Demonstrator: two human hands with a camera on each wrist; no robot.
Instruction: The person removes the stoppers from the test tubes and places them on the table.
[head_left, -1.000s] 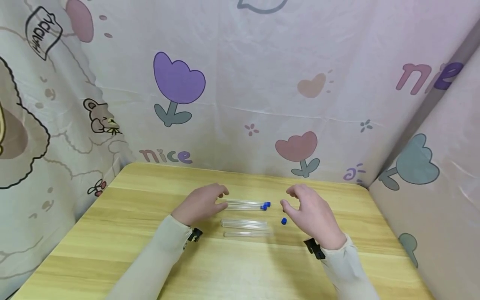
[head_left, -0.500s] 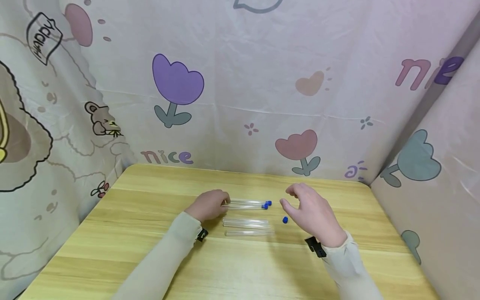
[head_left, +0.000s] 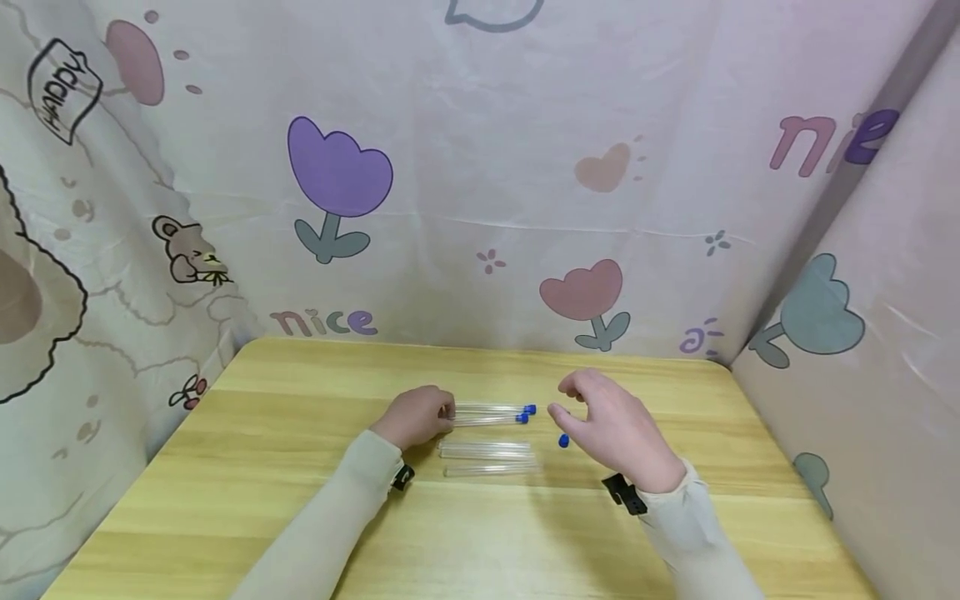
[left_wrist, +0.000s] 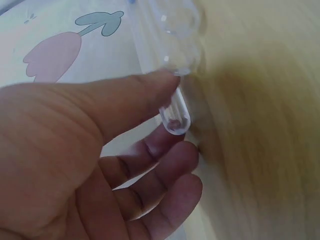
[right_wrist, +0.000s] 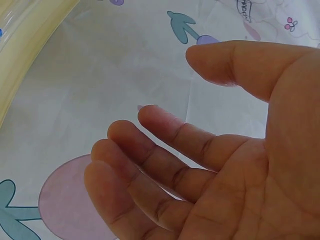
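My left hand [head_left: 412, 417] is at the left ends of the clear test tubes with blue caps [head_left: 487, 421], which lie sideways in the back row. Up close in the left wrist view, the thumb and index finger pinch one test tube [left_wrist: 176, 120] near its rounded bottom, while the other fingers curl loosely below. Nearer the front lie several uncapped clear tubes [head_left: 483, 452]. Over the right part of the table hovers my right hand [head_left: 622, 433], thumb and fingers spread apart with nothing between them. A loose blue cap [head_left: 564, 441] lies just left of that hand.
Wood-grain table [head_left: 300, 500] under everything. A printed fabric curtain [head_left: 480, 167] with flowers and lettering rises behind the table's back edge and along both sides. Each wrist carries a black camera mount [head_left: 624, 494].
My left hand has come down and right onto the left end of the capped tubes and taken hold of one. The right hand has kept its pose above the table.
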